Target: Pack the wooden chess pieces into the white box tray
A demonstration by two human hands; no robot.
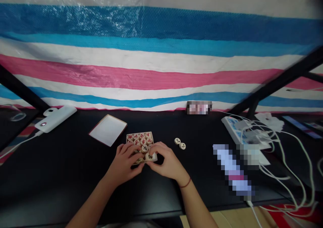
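An open box of round xiangqi pieces sits on the black table, with red-marked pieces in its back rows and black-marked pieces nearer me. My left hand is curled around the box's left and front side, its fingertips over the pieces and its thumb at the front edge. Between thumb and index finger of my right hand is a xiangqi piece at the box's front right corner. Two loose black-marked pieces lie touching to the right of the box.
The box lid lies upturned behind my left hand. A white device with a cable is at the far left. Rightward are a blurred phone, a power strip and tangled white cables. A striped sheet hangs behind the table.
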